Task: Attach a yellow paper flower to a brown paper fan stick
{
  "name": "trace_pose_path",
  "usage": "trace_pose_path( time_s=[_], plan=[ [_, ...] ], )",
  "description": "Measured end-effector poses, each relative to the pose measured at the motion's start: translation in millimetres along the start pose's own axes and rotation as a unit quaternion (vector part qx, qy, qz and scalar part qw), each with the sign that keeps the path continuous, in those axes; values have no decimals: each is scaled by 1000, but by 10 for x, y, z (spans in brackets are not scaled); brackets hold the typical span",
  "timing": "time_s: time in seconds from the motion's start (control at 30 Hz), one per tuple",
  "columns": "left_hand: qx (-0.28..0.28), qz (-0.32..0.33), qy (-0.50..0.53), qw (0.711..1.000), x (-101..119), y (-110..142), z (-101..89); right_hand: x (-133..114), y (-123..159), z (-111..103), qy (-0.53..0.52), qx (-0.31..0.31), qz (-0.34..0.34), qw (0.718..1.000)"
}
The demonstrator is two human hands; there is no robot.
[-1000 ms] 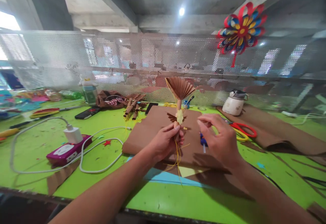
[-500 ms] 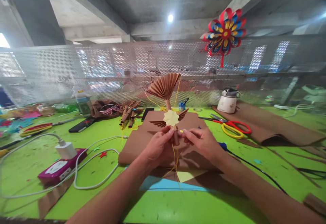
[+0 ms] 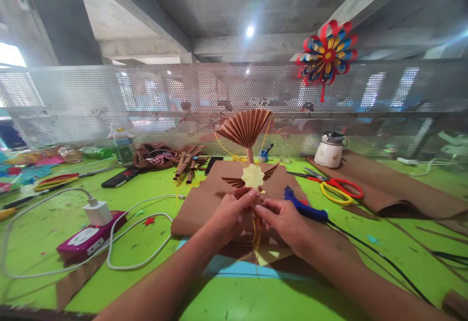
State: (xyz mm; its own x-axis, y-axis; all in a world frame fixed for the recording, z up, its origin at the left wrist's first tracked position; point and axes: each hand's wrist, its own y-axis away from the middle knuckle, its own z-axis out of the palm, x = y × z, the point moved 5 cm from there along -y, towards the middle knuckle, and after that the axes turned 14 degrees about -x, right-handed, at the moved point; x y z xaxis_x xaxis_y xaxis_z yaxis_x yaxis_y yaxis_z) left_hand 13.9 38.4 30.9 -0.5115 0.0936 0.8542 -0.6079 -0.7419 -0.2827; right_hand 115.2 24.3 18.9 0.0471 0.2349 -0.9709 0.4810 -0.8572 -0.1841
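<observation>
I hold a brown paper craft upright over the table: a pleated fan [image 3: 244, 127] on a thin rolled stem, with a pale yellow scalloped disc [image 3: 252, 176] and two small brown wing pieces just below it. My left hand [image 3: 230, 211] is closed round the stem under the disc. My right hand [image 3: 281, 218] pinches the same stem from the right, its fingertips touching those of the left. Yellow strips [image 3: 256, 233] hang down from between the hands.
Brown paper sheets [image 3: 204, 199] lie under the hands on the green table [image 3: 54, 223]. A blue glue gun [image 3: 303, 206] with a black cord lies to the right, red-and-yellow scissors [image 3: 338, 187] beyond it. A purple device [image 3: 89, 233] with a white charger and cable sits left. A mesh screen [image 3: 109, 97] stands behind.
My right hand came in from the right and closed on the stem beside the left hand. The craft was turned so the yellow disc faces me.
</observation>
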Motion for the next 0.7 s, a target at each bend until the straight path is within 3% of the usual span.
trace_pose_path(
  time_s=[0.2,0.4,0.53,0.7],
  plan=[
    [46,2,-12,999,-60,-34,-121,140,-7,17,-15,21,15,1000],
    [70,-25,-32,997,-65,-31,-115,113,5,47,-71,26,40,996],
    [72,-33,-30,996,-68,-30,-106,89,3,68,-101,15,34,994],
    [53,3,-54,997,-15,-32,-74,73,9,7,-44,61,10,997]
  ],
)
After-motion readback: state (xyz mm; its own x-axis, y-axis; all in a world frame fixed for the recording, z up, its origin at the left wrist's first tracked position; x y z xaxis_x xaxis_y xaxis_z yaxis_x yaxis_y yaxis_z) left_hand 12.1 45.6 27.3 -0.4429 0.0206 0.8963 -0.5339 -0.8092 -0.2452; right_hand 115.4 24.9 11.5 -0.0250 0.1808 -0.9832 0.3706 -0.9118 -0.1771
